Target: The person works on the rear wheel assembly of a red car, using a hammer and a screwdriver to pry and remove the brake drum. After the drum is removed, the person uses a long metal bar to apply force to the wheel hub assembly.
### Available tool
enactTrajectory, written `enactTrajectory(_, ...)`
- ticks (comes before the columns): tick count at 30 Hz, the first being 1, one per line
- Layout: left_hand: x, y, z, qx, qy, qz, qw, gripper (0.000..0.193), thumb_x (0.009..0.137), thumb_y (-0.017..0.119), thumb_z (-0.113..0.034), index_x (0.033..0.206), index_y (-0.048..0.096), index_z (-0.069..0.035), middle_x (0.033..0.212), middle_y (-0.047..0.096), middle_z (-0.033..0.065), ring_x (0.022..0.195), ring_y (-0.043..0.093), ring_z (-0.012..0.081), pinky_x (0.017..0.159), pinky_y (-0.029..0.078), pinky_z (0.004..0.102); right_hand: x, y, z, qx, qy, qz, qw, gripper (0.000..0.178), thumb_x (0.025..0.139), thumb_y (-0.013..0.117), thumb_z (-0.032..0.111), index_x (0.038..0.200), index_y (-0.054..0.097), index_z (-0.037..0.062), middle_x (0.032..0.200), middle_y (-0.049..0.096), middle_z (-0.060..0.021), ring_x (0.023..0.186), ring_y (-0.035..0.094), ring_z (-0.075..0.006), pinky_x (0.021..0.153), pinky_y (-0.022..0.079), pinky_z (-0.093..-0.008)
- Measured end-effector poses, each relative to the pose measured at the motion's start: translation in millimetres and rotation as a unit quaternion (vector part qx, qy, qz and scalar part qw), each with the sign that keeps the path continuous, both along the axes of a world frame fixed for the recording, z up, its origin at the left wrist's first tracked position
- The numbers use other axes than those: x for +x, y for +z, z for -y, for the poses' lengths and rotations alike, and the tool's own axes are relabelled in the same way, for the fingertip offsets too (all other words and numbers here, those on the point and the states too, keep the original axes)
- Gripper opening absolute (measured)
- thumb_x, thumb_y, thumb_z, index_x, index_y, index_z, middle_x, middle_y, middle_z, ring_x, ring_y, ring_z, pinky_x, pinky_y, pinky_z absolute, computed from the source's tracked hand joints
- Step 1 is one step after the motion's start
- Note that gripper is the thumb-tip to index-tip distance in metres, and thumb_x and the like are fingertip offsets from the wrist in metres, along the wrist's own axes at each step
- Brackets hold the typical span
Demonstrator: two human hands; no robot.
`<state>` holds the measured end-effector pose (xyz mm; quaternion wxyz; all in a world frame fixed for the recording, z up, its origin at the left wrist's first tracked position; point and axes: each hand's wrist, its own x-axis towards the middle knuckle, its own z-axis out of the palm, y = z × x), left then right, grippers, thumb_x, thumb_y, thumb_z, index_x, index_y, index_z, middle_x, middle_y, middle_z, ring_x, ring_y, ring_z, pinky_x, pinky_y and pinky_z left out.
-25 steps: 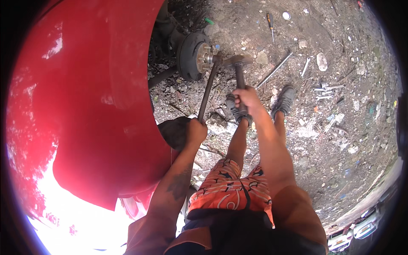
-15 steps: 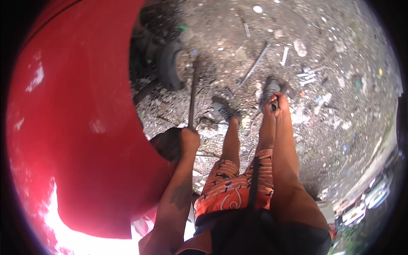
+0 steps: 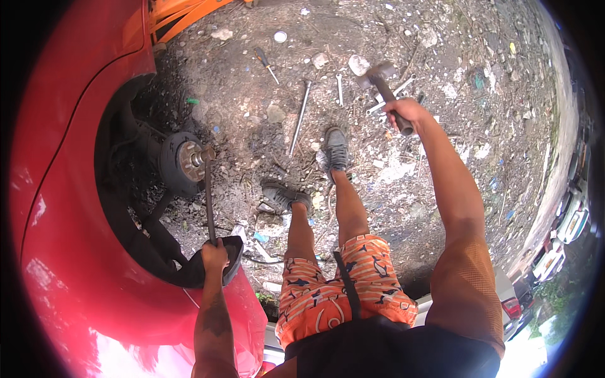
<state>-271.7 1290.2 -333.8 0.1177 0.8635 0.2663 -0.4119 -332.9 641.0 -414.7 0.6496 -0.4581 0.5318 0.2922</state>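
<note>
My left hand (image 3: 215, 255) is closed around the lower end of a long dark metal bar (image 3: 210, 205). The bar's far end meets the middle of the bare wheel hub (image 3: 191, 161), in the wheel arch of a red car (image 3: 75, 208). Off to the right, my right hand (image 3: 408, 112) grips a hammer (image 3: 385, 91) with a hollow, pipe-like handle. Its broad head hangs over the ground, partly overlapping some wrenches, and stands well apart from the hub and the bar.
On the littered dirt lie a screwdriver (image 3: 266, 66), a long metal rod (image 3: 300, 118), a small wrench (image 3: 339, 89) and a round white lid (image 3: 280, 37). An orange jack-like frame (image 3: 183, 14) stands by the car. Parked cars (image 3: 572, 220) line the far right.
My right hand has swung out to the right with the hammer, whose head now shows. My left hand stays on the bar at the hub. The view has shifted, showing more of the wheel arch.
</note>
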Motion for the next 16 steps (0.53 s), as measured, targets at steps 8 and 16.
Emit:
enactTrajectory(8,2.3,-7.6,-3.8,0.022,-0.030,0.010,0.999,0.032,0.098,0.059,-0.024,0.085,0.057,0.005,0.055,0.058,0.0120,0.039,0.060,0.0239,0.034,0.050,0.0368,-100.7,-3.5,5.3,-0.209,0.086,-0.074,0.971,0.088,0.089,0.065,0.059,0.146,0.040,-0.0031,0.133,0.058,-0.0273,0.123,0.058,-0.0364,0.093,0.056,-0.0469)
enactTrajectory(16,-3.2,-39.2,-66.5,0.030,-0.287,0.097,0.953,0.044,0.090,0.070,-0.031,0.108,0.053,0.006,0.087,0.067,0.0264,0.081,0.069,0.0459,0.072,0.056,0.0513,-532.9,48.1,-139.0,-0.068,-0.045,-0.210,0.974,0.025,0.093,0.063,0.018,0.114,0.063,0.0046,0.087,0.067,-0.0077,0.062,0.062,-0.0185,0.053,0.052,-0.0345)
